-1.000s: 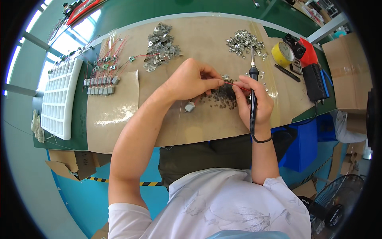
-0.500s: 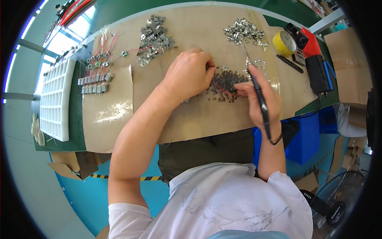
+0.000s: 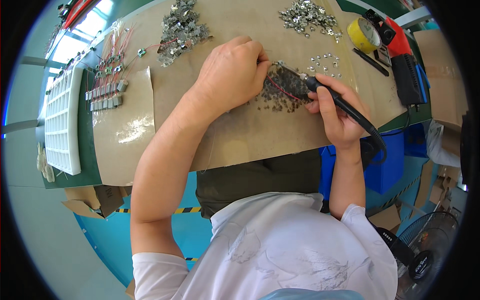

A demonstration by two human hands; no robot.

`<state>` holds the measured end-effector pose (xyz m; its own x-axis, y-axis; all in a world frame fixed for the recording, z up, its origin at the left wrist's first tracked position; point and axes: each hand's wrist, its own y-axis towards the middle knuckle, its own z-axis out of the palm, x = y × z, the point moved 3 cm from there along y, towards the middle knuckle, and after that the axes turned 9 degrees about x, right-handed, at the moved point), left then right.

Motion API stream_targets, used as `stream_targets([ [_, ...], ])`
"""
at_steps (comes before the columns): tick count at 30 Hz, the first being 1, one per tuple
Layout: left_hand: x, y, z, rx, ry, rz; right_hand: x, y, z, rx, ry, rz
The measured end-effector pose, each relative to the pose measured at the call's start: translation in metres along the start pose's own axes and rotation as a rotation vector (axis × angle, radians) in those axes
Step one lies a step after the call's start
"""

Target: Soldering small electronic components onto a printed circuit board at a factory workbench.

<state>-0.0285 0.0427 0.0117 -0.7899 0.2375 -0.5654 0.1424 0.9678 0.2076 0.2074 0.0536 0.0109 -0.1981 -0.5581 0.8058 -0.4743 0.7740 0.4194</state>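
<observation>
Soldering iron (image 3: 345, 104), right of centre in the upper half of the frame, slants with its long axis from upper left to lower right. Metal tip points up and left, toward the fingertips of the left hand (image 3: 232, 75); whether tip touches anything there, cannot tell. Black cord leaves the low, right end and bends down. Right hand (image 3: 342, 122) has thumb and fingers closed around the handle, no slack showing. Left hand, upper centre, back uppermost, fingers curled in tight; what the pinch has hold of is hidden. Red wire (image 3: 283, 91) runs from beside the left thumb, down and rightward in a shallow curve, to the right fingertips; whether these grip it, cannot tell. Beneath wire and tip: pile of small dark parts (image 3: 295, 81), loose pieces along its lower edge. Shiny metal pieces (image 3: 307, 17) heaped upper right of centre; greyer metal pieces (image 3: 182, 32) upper left of centre. Grey blocks (image 3: 105, 103) with red leads stand in rows at left, beside white compartment tray (image 3: 76, 120).
</observation>
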Motion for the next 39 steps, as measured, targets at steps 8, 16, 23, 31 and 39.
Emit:
stream_targets([
  [8,-0.0004,-0.0004,0.0009,-0.003,0.019,-0.004,-0.0016,0.0041,0.0015,0.008,-0.028,-0.036],
  [16,-0.0015,-0.0007,0.0025,-0.005,0.032,-0.035,-0.0014,0.0037,0.0013,0.015,-0.044,-0.045],
  [23,-0.0013,0.0006,0.0043,-0.011,0.051,-0.029,-0.0039,0.0031,0.0023,0.008,-0.022,-0.018],
  [31,-0.0033,0.0006,0.003,-0.014,0.059,-0.014,-0.0001,0.0049,0.0017,0.006,-0.039,-0.027],
  [39,-0.0035,-0.0004,0.0039,-0.009,0.062,-0.013,-0.0014,0.0046,0.0009,0.004,-0.079,-0.067],
])
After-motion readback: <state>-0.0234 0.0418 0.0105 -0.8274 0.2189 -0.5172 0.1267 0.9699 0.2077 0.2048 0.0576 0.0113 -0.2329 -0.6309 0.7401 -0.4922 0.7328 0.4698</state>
